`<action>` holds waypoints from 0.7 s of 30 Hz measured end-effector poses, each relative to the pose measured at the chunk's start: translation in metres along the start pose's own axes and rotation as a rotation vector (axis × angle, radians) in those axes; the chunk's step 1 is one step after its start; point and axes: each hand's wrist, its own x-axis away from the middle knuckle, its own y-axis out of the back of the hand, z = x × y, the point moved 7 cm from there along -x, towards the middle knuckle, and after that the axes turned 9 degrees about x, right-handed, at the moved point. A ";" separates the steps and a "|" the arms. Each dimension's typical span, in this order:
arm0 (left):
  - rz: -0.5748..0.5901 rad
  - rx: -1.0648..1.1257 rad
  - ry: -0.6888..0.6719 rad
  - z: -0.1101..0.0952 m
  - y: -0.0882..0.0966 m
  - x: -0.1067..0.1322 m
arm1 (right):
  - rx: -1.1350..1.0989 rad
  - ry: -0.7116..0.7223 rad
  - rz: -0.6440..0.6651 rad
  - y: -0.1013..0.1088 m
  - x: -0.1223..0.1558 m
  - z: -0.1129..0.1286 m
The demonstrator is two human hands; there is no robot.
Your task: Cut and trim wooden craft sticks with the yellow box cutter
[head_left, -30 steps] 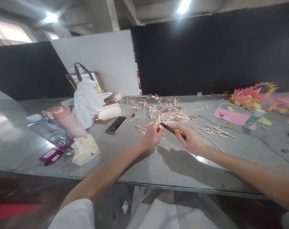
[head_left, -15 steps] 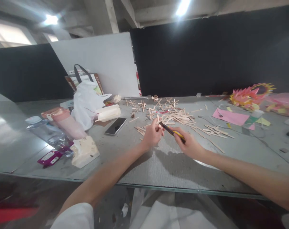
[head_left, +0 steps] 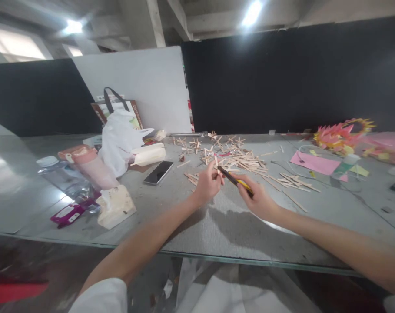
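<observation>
The left hand point(head_left: 210, 181) is pinching a pale wooden stick point(head_left: 216, 161) in its fingertips. The stick is standing roughly upright over the bench point(head_left: 190, 230), its lower part hidden by the fingers. The right hand point(head_left: 256, 198) is wrapping around the rear of a dark-and-yellow cutter-like tool point(head_left: 233, 177). The tool's front end is pointing at the stick — whether it is touching cannot be told. Loose sticks point(head_left: 249, 161) are lying beyond both hands.

Handling: the stick is probably behaving as light, stiff and dry, gripping well but splitting or snapping under side load. Fingers should be holding it low, clear of the tool's front end. The tool is likely feeling rigid and slightly heavier; the right hand should be gripping its yellow section.
</observation>
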 end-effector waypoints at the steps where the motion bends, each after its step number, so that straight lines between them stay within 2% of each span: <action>1: -0.004 0.001 -0.013 -0.001 0.000 0.000 | -0.012 -0.005 0.001 -0.002 0.002 -0.001; 3: -0.014 -0.009 -0.042 -0.003 0.002 0.000 | -0.018 -0.005 0.005 -0.001 0.000 0.001; 10: -0.011 -0.059 -0.100 -0.003 0.005 -0.002 | 0.043 0.039 0.059 0.026 -0.025 0.014; 21: -0.015 0.014 -0.078 -0.008 0.004 -0.002 | 0.009 -0.007 0.001 -0.001 -0.001 0.002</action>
